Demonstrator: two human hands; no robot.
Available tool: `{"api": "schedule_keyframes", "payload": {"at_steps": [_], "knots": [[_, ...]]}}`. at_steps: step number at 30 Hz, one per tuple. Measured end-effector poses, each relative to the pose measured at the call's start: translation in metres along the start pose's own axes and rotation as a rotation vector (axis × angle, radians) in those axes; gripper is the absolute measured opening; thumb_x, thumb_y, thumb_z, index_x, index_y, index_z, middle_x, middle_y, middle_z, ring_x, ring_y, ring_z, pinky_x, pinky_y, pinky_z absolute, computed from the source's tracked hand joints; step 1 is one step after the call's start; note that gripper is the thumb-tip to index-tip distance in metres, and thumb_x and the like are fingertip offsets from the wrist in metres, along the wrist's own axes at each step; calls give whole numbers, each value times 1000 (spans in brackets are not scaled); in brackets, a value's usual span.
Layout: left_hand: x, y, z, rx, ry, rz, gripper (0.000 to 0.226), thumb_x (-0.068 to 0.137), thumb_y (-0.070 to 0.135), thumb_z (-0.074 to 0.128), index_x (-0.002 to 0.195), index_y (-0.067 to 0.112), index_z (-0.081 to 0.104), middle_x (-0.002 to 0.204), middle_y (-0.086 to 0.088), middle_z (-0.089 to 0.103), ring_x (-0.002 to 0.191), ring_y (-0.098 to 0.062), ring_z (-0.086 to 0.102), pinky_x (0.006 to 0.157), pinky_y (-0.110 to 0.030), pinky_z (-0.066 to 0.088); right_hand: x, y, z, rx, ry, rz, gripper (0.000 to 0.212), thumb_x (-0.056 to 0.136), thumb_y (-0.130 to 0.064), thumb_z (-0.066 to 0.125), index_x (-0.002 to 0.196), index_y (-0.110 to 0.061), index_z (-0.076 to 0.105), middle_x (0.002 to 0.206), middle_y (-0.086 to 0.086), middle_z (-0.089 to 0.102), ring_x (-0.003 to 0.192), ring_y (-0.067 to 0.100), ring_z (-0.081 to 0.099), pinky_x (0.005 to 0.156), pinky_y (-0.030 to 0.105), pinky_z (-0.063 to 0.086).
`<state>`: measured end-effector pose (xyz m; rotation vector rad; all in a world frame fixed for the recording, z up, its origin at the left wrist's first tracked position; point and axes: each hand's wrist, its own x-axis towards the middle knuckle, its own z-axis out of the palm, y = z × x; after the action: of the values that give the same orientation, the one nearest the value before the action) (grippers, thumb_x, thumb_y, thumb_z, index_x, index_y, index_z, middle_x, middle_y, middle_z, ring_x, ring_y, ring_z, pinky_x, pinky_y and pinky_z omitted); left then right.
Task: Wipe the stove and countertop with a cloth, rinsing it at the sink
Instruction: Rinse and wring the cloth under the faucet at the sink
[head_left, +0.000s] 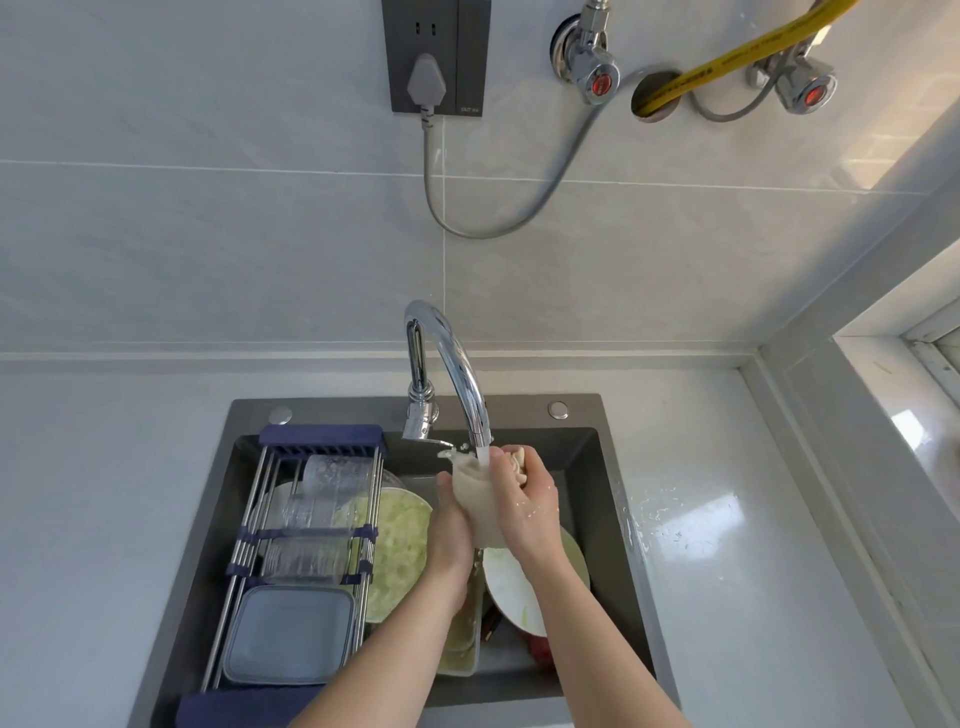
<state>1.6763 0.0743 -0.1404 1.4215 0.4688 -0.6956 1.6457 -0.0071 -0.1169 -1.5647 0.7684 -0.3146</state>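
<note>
Cloth (474, 501) hangs bunched between my two hands, held over the dark sink (597, 467) right under the spout of the chrome faucet (457, 364). Water runs from the spout onto its upper end. It is pale, cream-coloured and wet, its top gathered into a twist and its lower part drooping between my wrists.

My right hand (527, 501) is curled round the upper right part of the cloth, fingers wrapped over the bunched end, with drops of water on the back of the hand. My left hand (449, 525) grips the cloth from the left side; its fingers are mostly hidden behind the fabric, but a fingertip shows at the far edge, so it is closed on the cloth too.

Below my hands the sink holds dirty dishes: a pale green plate (397, 551) on the left, a white plate (511, 587) under my right forearm, and something red just beside it near the front. A rectangular dish lies under my left forearm.

Across the left part of the sink sits a drying rack (311, 535) of metal rods with dark blue ends. On it lie clear glass jars (332, 483) on their sides and, nearer to me, a grey-blue square lid or container (288, 636).

To the right of the sink the white countertop (727, 545) is wet, with splashes and streaks of water. On the tiled wall above are a dark socket (436, 54) with a grey plug, two valves with red knobs, and a yellow hose (727, 62).
</note>
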Motion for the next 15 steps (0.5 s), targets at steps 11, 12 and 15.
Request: {"api": "schedule_keyframes", "payload": {"at_steps": [11,12,15], "knots": [[-9,14,0,230,-118,448,33,108,45,42,103,24,66,97,3,72,88,-8,67,75,-23,51,1,-10,-1,29,97,141,44,100,-46,58,76,-9,58,68,8,62,64,12,56,63,38,48],[-8,15,3,247,-118,455,35,107,50,43,102,23,65,96,3,71,88,-6,66,74,-23,50,0,-10,-1,5,104,105,44,100,-42,58,70,-12,52,61,1,55,60,9,51,60,35,43],[-9,16,11,319,-56,527,51,95,64,42,95,18,63,86,3,69,82,-8,66,70,-27,51,-3,-6,3,-48,142,38,42,102,-37,56,66,-15,50,57,-8,55,56,8,51,57,32,43]]}}
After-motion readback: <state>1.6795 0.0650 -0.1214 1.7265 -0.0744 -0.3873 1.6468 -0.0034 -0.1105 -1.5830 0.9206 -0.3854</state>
